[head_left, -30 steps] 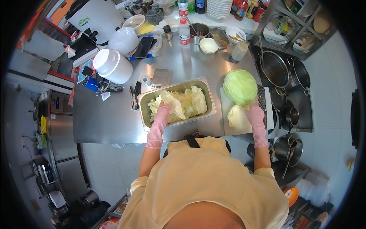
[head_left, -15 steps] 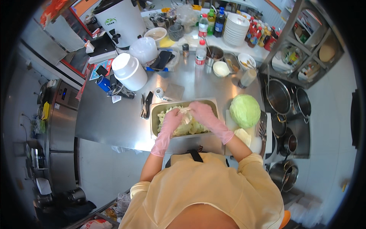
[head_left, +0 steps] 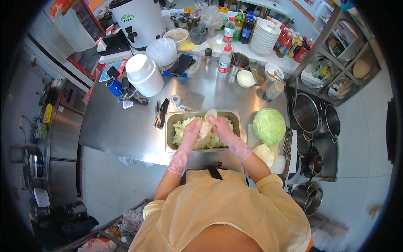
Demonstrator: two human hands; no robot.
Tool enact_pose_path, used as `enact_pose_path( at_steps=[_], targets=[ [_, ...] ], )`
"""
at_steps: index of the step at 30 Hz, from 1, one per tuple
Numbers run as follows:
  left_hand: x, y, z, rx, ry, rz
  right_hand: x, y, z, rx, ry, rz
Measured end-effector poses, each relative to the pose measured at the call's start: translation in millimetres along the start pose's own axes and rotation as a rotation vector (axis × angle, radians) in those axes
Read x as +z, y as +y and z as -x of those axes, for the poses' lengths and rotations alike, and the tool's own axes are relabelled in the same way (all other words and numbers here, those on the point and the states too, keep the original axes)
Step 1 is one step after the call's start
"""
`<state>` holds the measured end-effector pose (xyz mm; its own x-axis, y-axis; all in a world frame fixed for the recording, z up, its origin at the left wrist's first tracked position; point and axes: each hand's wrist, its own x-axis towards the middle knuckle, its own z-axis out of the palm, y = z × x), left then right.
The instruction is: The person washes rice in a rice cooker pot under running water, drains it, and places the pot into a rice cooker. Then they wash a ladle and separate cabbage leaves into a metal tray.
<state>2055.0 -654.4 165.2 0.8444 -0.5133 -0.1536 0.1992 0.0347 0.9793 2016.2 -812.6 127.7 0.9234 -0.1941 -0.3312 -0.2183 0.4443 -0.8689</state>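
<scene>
Both my hands wear pink see-through gloves and meet over a rectangular metal pan [head_left: 168, 133]. Torn pale cabbage pieces [head_left: 179, 127] fill much of the pan. My left hand [head_left: 192, 130] is closed on one side of a pale cabbage leaf [head_left: 206, 129]. On its other side, my right hand [head_left: 221, 126] grips the same leaf with bent fingers. Right of the pan, a whole green cabbage [head_left: 269, 126] rests on a white cutting board [head_left: 277, 164]. A pale cut cabbage piece [head_left: 263, 155] lies just nearer to me on that board.
A dark-bladed knife [head_left: 287, 147] lies along the board's right side. Scissors [head_left: 158, 114] and a black-handled tool [head_left: 163, 112] sit left of the pan, a roll of labels [head_left: 176, 100] behind it. Farther back stand a white canister [head_left: 144, 76], a bottle [head_left: 224, 62] and stacked bowls [head_left: 264, 38]. Pots [head_left: 305, 111] are at right.
My hands have drawn a little closer together, the right one moving left and inward. The leaf between them now stands up higher. The view has shifted slightly.
</scene>
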Motion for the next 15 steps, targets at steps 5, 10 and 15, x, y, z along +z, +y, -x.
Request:
enact_pose_path(
  at_steps=[5, 10, 15],
  targets=[
    [-2.6, -9.1, -1.5, 0.187, 0.195, -0.154, -11.5, -16.9, 6.6, 0.039, -0.031, -0.375],
    [0.0, -14.3, 2.3, 0.284, 0.24, -0.466, 8.8, -25.6, 23.0, -0.062, -0.088, 0.234],
    [0.3, -14.5, 7.0, 0.135, 0.089, -0.364, 18.4, -38.7, 24.8, -0.02, -0.105, 0.406]
  ],
)
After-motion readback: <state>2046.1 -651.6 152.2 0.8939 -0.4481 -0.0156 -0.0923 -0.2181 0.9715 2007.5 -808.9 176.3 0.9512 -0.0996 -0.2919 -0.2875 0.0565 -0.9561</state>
